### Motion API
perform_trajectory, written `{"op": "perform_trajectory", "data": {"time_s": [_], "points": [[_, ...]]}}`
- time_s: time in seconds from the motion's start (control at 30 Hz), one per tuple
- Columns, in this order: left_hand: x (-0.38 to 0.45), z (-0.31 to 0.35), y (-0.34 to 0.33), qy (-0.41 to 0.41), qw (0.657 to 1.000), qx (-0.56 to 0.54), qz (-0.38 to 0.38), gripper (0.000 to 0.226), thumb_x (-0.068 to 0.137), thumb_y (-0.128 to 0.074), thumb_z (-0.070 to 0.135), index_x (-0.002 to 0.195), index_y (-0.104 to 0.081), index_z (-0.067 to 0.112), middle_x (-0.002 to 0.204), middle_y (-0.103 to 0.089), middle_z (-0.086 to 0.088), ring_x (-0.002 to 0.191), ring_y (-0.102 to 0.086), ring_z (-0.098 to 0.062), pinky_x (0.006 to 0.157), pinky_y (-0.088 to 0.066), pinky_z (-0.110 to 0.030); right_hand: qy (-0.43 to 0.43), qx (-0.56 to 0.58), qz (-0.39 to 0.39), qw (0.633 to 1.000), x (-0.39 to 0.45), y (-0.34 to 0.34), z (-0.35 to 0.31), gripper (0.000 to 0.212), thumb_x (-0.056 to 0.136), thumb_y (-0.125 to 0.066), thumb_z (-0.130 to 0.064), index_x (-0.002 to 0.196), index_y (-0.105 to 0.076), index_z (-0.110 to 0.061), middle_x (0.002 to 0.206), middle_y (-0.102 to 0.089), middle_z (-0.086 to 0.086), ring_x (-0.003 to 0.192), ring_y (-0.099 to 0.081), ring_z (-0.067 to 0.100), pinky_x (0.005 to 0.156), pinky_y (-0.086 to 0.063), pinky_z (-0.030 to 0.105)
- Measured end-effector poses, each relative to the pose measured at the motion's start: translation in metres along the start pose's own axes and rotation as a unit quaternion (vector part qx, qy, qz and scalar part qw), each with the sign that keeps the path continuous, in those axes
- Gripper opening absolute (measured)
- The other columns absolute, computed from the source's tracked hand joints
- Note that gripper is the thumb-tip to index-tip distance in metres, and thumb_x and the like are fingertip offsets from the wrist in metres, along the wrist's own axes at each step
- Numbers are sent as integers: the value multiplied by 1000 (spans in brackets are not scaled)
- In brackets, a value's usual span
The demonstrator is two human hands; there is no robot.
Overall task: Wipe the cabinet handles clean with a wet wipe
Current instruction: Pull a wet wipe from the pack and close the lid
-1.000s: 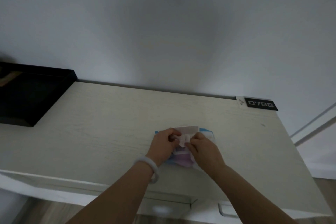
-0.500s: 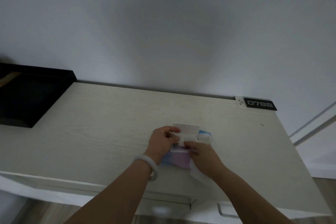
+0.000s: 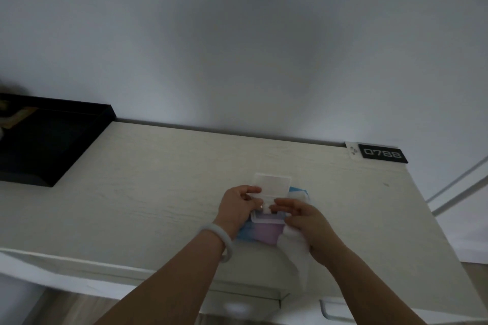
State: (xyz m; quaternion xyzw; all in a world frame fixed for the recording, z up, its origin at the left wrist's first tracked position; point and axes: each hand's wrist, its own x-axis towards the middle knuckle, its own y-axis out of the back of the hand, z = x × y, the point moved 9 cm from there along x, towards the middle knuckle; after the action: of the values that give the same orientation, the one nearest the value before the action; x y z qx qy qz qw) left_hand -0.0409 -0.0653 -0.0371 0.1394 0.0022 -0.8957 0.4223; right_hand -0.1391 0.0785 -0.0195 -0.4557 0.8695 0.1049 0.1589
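Observation:
A blue and purple wet wipe pack (image 3: 264, 233) lies on the pale cabinet top (image 3: 158, 192), its white lid (image 3: 273, 183) flipped open toward the wall. My left hand (image 3: 239, 206) grips the pack's left side at the lid. My right hand (image 3: 306, 224) holds a white wet wipe (image 3: 297, 256) that hangs down under the palm, while its fingertips touch the wipe tuft at the pack's opening. A metal cabinet handle (image 3: 330, 311) shows below the front edge at the lower right.
A black tray (image 3: 47, 145) sits at the left rear of the cabinet top. A black sign reading 0788 (image 3: 383, 157) stands at the right rear corner. The white wall rises behind; wooden floor shows below the front edge.
The lid has swung open toward the wall. My right hand has drawn a wipe out of the pack, and the wipe now hangs below that hand.

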Motion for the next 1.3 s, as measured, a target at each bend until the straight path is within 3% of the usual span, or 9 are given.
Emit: {"op": "perform_trajectory", "data": {"time_s": [0.17, 0.33, 0.47, 0.67, 0.8, 0.9, 1.03, 1.17, 1.3], "points": [[-2, -1, -1, 5, 1000, -11, -7, 33, 78, -72, -9, 108, -69, 5, 65, -64, -6, 61, -65, -13, 74, -58, -31, -65, 57, -63, 994, -5, -12, 11, 46, 87, -45, 14, 115, -68, -13, 113, -72, 0, 109, -65, 16, 94, -52, 29], [-1, 1, -3, -10, 1000, 20, -10, 29, 77, -74, -5, 98, -73, 15, 74, -66, -11, 76, -65, -22, 85, -58, -39, -95, 3, -60, 994, 0, -20, 19, 38, 88, -55, 6, 112, -68, -21, 115, -70, 1, 111, -62, 18, 91, -51, 30], [-1, 3, -2, -16, 999, 30, -22, 21, 83, -71, -1, 100, -72, 11, 80, -69, -16, 78, -65, -22, 85, -57, -39, -139, 109, -59, 982, 2, -24, 20, 30, 83, -69, -6, 113, -67, -9, 109, -71, 16, 100, -67, 29, 86, -55, 40], [3, 8, 15, -48, 998, 22, 18, 6, 93, -61, 3, 91, -63, 8, 84, -67, -10, 74, -61, -18, 70, -53, -23, -50, -30, 163, 985, 6, 39, -1, 24, 75, -73, -1, 96, -70, -12, 92, -72, 13, 82, -65, 24, 73, -52, 31], [2, 3, 14, -43, 994, 102, 25, 36, 81, -78, 12, 105, -50, 14, 94, -59, -5, 79, -56, -10, 67, -45, -12, -9, -124, 137, 983, 6, 42, -21, 47, 85, -60, -2, 119, -56, -34, 93, -70, 7, 85, -66, 20, 73, -54, 31], [1, 4, 0, -56, 981, 186, 11, 64, 72, -86, 25, 118, -43, 18, 108, -46, -5, 91, -53, -15, 78, -48, -22, 30, -160, 107, 981, 7, 35, -37, 50, 88, -56, -3, 122, -55, -39, 79, -72, 4, 83, -65, 13, 82, -50, 27], [-7, 14, -12, -109, 940, 322, 29, 65, 73, -81, 20, 128, -45, 17, 114, -35, -3, 100, -42, -18, 92, -41, -25, 44, -227, 70, 970, 11, 28, -41, 46, 89, -51, -2, 119, -64, -34, 64, -68, -4, 66, -61, 4, 61, -42, 7], [-10, 15, -12, -160, 950, 262, -60, 34, 83, -70, 1, 114, -67, 14, 101, -38, 1, 93, -48, -14, 93, -45, -18, 27, -321, 33, 946, 13, 25, -20, 48, 85, -49, 4, 114, -70, -29, 101, -70, -2, 71, -61, 6, 57, -43, 6], [-8, 11, 3, -139, 968, 198, -65, 36, 88, -46, -21, 105, -71, -1, 105, -49, -1, 105, -53, -15, 87, -41, -2, 1, -415, 2, 910, 10, 22, 7, 48, 94, -42, -4, 128, -61, -33, 125, -61, 1, 78, -56, 5, 59, -44, 5]]}}
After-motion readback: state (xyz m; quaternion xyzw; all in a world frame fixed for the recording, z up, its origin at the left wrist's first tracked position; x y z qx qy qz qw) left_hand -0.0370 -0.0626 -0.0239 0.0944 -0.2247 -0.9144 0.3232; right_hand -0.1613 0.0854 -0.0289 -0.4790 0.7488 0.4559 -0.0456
